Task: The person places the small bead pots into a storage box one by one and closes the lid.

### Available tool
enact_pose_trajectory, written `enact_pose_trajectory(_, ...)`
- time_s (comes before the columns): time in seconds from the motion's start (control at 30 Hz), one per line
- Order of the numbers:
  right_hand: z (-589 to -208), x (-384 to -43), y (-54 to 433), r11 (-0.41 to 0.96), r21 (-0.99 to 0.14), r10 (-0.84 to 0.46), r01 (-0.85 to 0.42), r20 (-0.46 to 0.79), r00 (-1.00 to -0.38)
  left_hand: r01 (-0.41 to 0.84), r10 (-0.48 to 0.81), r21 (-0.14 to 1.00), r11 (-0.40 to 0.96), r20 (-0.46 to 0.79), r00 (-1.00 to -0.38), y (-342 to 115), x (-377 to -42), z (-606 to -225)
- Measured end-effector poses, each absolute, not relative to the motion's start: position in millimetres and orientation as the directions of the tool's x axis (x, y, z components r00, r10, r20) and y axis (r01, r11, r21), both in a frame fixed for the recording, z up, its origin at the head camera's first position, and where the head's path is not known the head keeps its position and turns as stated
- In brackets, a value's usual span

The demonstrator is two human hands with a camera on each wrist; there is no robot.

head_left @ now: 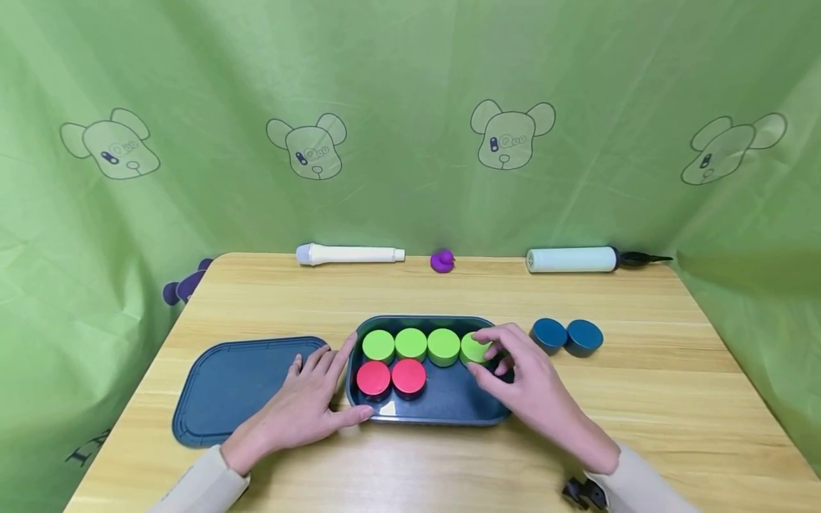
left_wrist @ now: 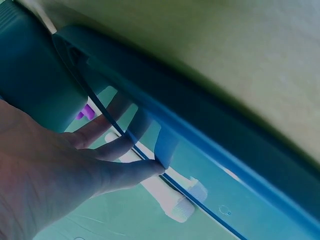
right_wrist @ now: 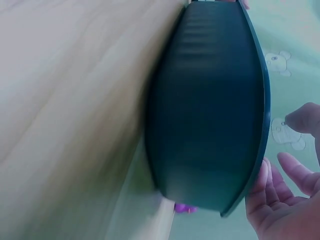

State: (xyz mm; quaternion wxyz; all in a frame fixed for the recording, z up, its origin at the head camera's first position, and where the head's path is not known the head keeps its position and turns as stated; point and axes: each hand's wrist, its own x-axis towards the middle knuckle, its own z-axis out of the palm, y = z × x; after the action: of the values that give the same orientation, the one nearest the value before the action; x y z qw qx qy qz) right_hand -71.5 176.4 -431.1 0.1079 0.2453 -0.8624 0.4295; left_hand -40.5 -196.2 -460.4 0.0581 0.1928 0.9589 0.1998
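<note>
A dark blue tray (head_left: 449, 420) holds a back row of several green cylinders (head_left: 410, 344) and two red-topped cylinders (head_left: 408, 377) at the front left. My left hand (head_left: 308, 399) lies at the tray's left end, index finger and thumb along its rim. Its other fingers (left_wrist: 145, 170) reach over the edge of a flat blue lid (head_left: 237, 385). Over the tray's right end is my right hand (head_left: 522, 370). Thumb and index finger stand apart around the rightmost green cylinder (head_left: 473, 350); in the right wrist view nothing shows between them.
Two blue cylinders (head_left: 566, 337) stand side by side right of the tray. Along the table's back edge lie a white microphone (head_left: 349, 255), a purple rubber duck (head_left: 442, 261) and a pale hand pump (head_left: 571, 259). A green curtain (head_left: 410, 199) hangs behind.
</note>
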Motion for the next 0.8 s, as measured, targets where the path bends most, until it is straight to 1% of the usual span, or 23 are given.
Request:
enact_pose_trajectory(0.17, -430.1, -71.6, 189.5, 0.508, -0.679, -0.309, -0.529, 0.43, -0.848, 0.351, 0.396, 0.408, 0.843, -0.028, -0.918, -196.7, -40.5, -460.3)
enact_pose_trajectory(0.33, -431.4, -72.9, 203.1, 0.527, -0.67, -0.278, -0.522, 0.445, -0.851, 0.35, 0.395, 0.409, 0.843, -0.028, -0.918, -197.0, -40.6, -460.9)
enact_pose_trajectory(0.57, -435.2, -77.6, 225.2, 0.556, -0.641, -0.235, -0.529, 0.489, -0.84, 0.357, 0.4, 0.397, 0.846, -0.028, -0.916, -197.2, -41.7, -461.8)
enact_pose_trajectory(0.8, -438.7, -82.8, 247.3, 0.592, -0.655, -0.178, -0.47, 0.462, -0.869, 0.357, 0.401, 0.4, 0.844, -0.03, -0.915, -197.2, -41.5, -461.9)
